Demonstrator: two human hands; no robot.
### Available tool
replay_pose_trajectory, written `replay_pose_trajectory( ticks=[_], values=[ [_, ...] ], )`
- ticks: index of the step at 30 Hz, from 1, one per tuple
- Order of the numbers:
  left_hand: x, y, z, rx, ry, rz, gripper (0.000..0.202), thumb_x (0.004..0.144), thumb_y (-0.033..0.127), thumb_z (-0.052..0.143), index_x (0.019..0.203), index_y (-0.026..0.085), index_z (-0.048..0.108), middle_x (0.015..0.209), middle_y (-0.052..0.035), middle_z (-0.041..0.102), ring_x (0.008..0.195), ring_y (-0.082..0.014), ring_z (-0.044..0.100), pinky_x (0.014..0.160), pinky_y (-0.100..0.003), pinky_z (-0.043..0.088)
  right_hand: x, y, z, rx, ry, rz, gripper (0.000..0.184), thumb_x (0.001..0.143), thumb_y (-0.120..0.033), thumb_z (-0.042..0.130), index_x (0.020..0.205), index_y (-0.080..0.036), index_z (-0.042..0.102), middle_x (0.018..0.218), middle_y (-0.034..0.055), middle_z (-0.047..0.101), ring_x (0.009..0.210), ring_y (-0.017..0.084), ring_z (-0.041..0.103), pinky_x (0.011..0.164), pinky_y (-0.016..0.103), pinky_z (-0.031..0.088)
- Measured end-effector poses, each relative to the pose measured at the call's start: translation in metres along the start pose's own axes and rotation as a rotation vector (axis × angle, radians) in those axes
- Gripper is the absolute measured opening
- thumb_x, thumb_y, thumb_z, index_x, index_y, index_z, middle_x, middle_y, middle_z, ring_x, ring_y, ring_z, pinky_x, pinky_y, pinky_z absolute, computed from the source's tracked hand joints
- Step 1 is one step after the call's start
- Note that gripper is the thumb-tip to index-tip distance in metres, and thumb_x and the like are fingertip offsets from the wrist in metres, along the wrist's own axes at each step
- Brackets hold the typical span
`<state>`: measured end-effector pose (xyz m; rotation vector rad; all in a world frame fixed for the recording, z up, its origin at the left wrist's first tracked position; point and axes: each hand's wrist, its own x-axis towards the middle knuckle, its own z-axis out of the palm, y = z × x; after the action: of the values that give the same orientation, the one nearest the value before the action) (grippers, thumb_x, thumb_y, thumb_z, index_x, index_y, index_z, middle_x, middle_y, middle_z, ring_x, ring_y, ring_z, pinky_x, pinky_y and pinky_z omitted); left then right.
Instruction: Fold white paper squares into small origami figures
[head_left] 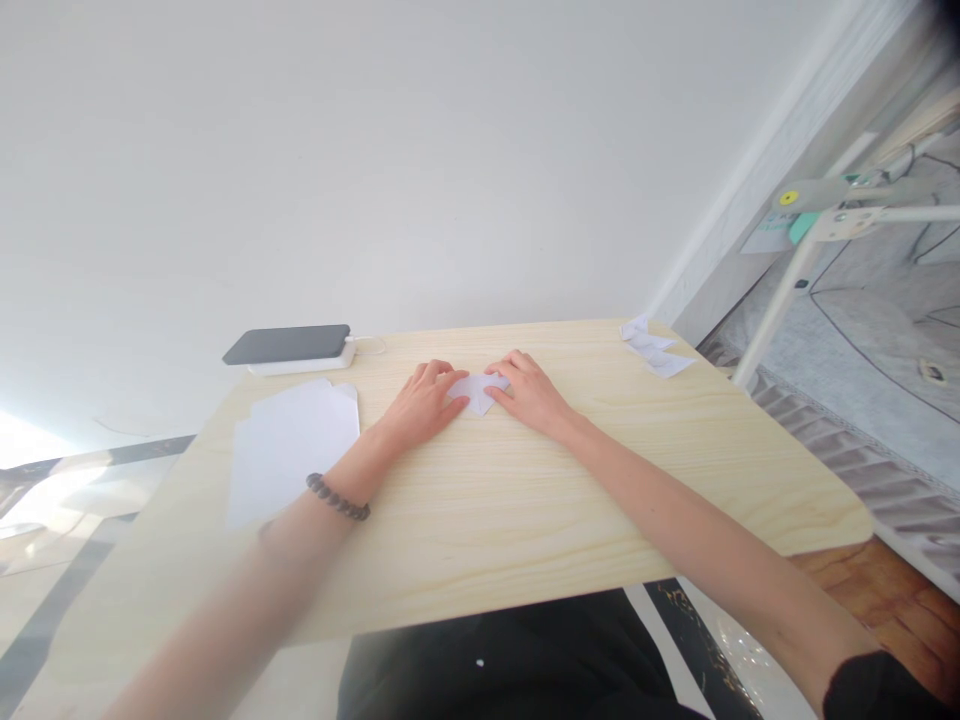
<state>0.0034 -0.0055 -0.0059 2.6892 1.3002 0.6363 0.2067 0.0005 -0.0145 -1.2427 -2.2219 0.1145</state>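
A small folded piece of white paper (475, 391) lies on the pale wooden table (525, 500), near its far middle. My left hand (425, 402) rests on the paper's left side, fingers curled with the tips pressing down on it. My right hand (528, 389) does the same on the right side, fingertips pinching the paper's edge against the table. A dark bead bracelet (337, 497) sits on my left wrist.
A stack of white paper sheets (292, 445) lies at the left of the table. A dark phone on a white power bank (292, 349) sits at the far left corner. Several folded paper pieces (654, 347) lie at the far right corner. A white metal stand (795, 270) rises beyond the table's right edge.
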Motion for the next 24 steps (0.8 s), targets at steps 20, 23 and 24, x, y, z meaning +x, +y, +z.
replay_pose_trajectory(
  ticks=[20, 23, 24],
  values=[
    [0.003, -0.001, -0.001, -0.107, -0.025, -0.02, 0.028, 0.082, 0.034, 0.04, 0.1, 0.018, 0.055, 0.093, -0.0073, 0.053, 0.09, -0.0217, 0.045, 0.086, -0.039, 0.036, 0.004, 0.011, -0.007, 0.282, -0.06, 0.103, 0.01, 0.073, -0.024, 0.053, 0.076, -0.018, 0.059, 0.075, 0.0005, 0.054, 0.065, 0.01, 0.048, 0.064, 0.024, 0.039],
    [0.004, -0.003, 0.001, -0.115, -0.018, -0.05, 0.027, 0.081, 0.035, 0.041, 0.097, 0.019, 0.056, 0.091, -0.0063, 0.055, 0.089, -0.0215, 0.046, 0.084, -0.038, 0.037, 0.002, 0.008, -0.008, 0.296, -0.076, 0.051, 0.01, 0.072, -0.025, 0.053, 0.077, -0.018, 0.058, 0.078, 0.0003, 0.054, 0.066, 0.01, 0.046, 0.065, 0.024, 0.039],
    [0.004, -0.003, 0.001, -0.121, -0.02, -0.058, 0.027, 0.081, 0.035, 0.041, 0.096, 0.019, 0.057, 0.09, -0.0061, 0.055, 0.088, -0.0214, 0.046, 0.083, -0.038, 0.037, 0.002, 0.007, -0.009, 0.311, -0.097, 0.051, 0.012, 0.071, -0.026, 0.054, 0.079, -0.018, 0.058, 0.078, 0.0001, 0.055, 0.065, 0.009, 0.046, 0.064, 0.024, 0.039]
  ],
)
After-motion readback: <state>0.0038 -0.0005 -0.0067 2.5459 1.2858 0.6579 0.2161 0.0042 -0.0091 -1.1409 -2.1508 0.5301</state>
